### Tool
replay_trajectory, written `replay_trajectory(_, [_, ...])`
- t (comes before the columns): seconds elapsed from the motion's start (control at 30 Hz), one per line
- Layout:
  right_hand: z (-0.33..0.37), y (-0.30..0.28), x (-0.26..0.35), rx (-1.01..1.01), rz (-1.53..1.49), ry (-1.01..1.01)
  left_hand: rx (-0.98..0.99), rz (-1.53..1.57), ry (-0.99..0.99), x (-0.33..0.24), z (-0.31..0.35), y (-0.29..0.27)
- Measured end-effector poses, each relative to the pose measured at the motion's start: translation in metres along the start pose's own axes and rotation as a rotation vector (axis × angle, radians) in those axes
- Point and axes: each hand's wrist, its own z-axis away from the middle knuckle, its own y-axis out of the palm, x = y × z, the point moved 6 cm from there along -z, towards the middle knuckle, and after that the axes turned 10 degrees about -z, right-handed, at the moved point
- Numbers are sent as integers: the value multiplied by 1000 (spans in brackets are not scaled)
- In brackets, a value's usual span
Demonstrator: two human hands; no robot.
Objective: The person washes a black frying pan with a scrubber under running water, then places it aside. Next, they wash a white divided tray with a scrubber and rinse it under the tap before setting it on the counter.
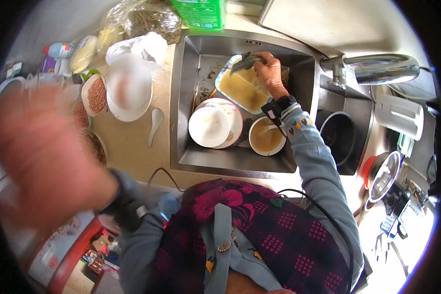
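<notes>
My right hand (pixel 269 73) is closed on a dark grey-green rag (pixel 245 62) at the far edge of a rectangular dish (pixel 240 89) in the sink. The dish has a pale blue rim and holds cloudy yellowish liquid. Nearer me in the basin, a white bowl (pixel 208 127) rests on a red-rimmed plate (pixel 235 122). Beside them stands a bowl of brownish liquid (pixel 265 139) with a spoon (pixel 271 128) in it. Over the left counter, my left hand (pixel 44 152) is raised and smeared by motion, so its fingers cannot be made out.
The steel sink (pixel 230 167) has a faucet (pixel 382 68) at right and a dark pot (pixel 339 137) in its smaller basin. Left counter: white spoon (pixel 156 122), white plate (pixel 141 100), dish of reddish-brown nuts or beans (pixel 97 95). A green bottle (pixel 201 14) stands behind.
</notes>
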Motion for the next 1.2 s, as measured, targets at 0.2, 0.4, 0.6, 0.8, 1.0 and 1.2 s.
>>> replay_trajectory(0.2, [29,-26,-44,-32,-798,351,-164,-73,-799,279,91,-22])
replay_trajectory(0.4, [40,-10,-83,52,-1118,516,-311,-138,-1155,381,137,-43])
replay_trajectory(0.6, [60,-17,-116,-216,-601,626,-346,-181,-1283,477,167,-66])
replay_trajectory(0.8, [100,-32,-120,-233,-290,774,-198,-799,-1128,546,171,-101])
replay_trajectory(1.0, [92,10,-134,-138,-1018,868,162,-1243,-749,551,171,-19])
replay_trajectory(1.2, [80,-7,-105,-59,-1139,834,68,-815,-666,490,161,45])
